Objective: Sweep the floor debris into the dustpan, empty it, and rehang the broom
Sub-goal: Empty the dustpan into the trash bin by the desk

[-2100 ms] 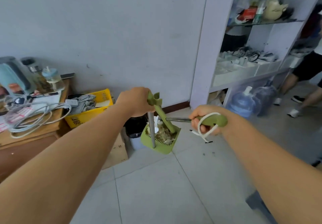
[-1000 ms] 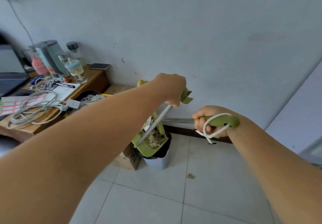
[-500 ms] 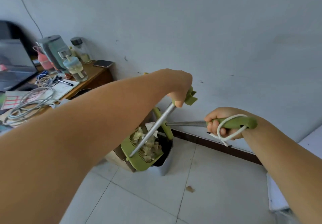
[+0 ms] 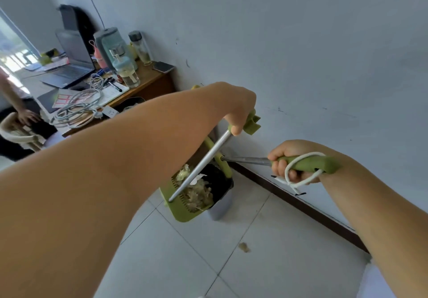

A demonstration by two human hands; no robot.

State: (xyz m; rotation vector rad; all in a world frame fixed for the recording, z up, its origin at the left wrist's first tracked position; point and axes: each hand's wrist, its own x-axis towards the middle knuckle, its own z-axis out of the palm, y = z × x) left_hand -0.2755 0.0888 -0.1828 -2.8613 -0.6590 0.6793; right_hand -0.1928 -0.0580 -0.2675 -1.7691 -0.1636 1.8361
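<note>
My left hand (image 4: 238, 110) grips the green top of the dustpan's metal pole (image 4: 201, 165). The green dustpan (image 4: 185, 212) hangs tilted against the rim of a small grey bin (image 4: 221, 207) by the wall, with pale debris (image 4: 199, 193) lying in the pan at the bin's dark mouth. My right hand (image 4: 289, 161) grips the green broom handle (image 4: 310, 164), which has a white cord loop round it. The broom's metal shaft (image 4: 245, 159) runs left toward the dustpan; its head is hidden behind the pan.
One scrap of debris (image 4: 244, 247) lies on the white tiled floor. A wooden desk (image 4: 148, 77) at the left holds a laptop (image 4: 71, 66), bottles, cables and papers. A seated person's hand (image 4: 27, 117) shows at the far left. A dark skirting (image 4: 301, 205) lines the wall.
I have carried the dustpan and broom from the shelf area to the bin by the desk. The pan has tipped further over the bin, and the view has swung left.
</note>
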